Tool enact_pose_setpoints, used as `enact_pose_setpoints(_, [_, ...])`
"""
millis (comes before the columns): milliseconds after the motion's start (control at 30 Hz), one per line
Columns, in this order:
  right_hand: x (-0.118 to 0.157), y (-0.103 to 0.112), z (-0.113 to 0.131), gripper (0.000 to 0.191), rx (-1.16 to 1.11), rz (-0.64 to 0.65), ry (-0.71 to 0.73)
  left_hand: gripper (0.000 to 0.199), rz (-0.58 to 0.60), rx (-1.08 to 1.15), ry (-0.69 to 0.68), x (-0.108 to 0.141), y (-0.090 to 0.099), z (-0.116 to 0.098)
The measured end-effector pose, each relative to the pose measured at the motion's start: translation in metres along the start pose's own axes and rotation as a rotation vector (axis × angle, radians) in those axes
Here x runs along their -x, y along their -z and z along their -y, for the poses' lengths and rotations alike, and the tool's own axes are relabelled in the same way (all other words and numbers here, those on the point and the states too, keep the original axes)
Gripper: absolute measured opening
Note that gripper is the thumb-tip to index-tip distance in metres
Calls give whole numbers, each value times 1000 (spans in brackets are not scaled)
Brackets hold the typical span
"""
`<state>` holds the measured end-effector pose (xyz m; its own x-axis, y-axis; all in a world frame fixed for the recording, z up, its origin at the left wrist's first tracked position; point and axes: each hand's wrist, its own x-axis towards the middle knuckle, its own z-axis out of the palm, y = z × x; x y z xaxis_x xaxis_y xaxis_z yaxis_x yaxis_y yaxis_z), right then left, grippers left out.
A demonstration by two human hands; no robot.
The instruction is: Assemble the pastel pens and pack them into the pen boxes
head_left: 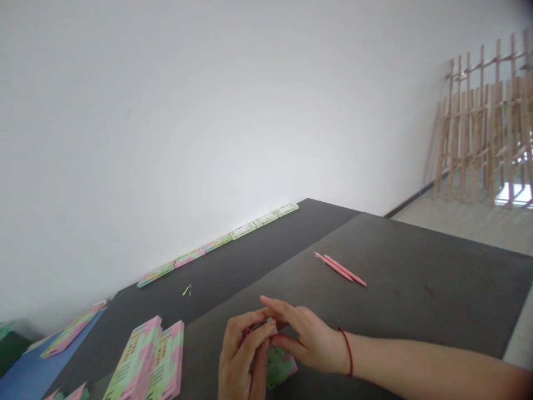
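Near the bottom centre, a green and pink box (280, 366) is between my two hands. My left hand (241, 355) has its fingers bent round the upper end of the box. From the right, my right hand (306, 339) reaches over the same end, its thumb and fingertips pressed to it. A red cord circles my right wrist. Fingers cover much of the box. Two pink pens (340, 269) lie side by side on the dark table (433, 289), beyond my right hand.
Green and pink boxes (135, 355) lie at the lower left. A row of similar boxes (244, 230) runs along the wall. Small green bits (186, 290) lie on the table. Another box (74, 329) rests on a blue surface (29, 375). Wooden racks (478, 128) lean at the right.
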<state>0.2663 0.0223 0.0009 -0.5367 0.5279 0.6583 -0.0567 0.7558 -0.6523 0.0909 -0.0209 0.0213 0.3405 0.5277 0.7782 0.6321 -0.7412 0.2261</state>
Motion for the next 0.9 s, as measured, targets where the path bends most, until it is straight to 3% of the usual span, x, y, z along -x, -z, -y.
enact_pose_setpoints(100, [-1,-3,-3,60,-75,-8,-56,28,-2,21,23,-2,0,1])
enact_pose_setpoints(267, [0,-10,-14,28,-22,84,-215,30,39,-19,63,-7,3,7])
enact_pose_setpoints(467, [1,-14,-25,32,-80,187,-267,31,101,-7,138,-7,8,10])
enact_pose_setpoints(700, [0,-16,-25,36,-219,158,-242,45,5,311,574,9,6,15])
enact_pose_setpoints(900, [-3,-19,-30,35,-310,54,-208,66,79,523,733,25,-4,31])
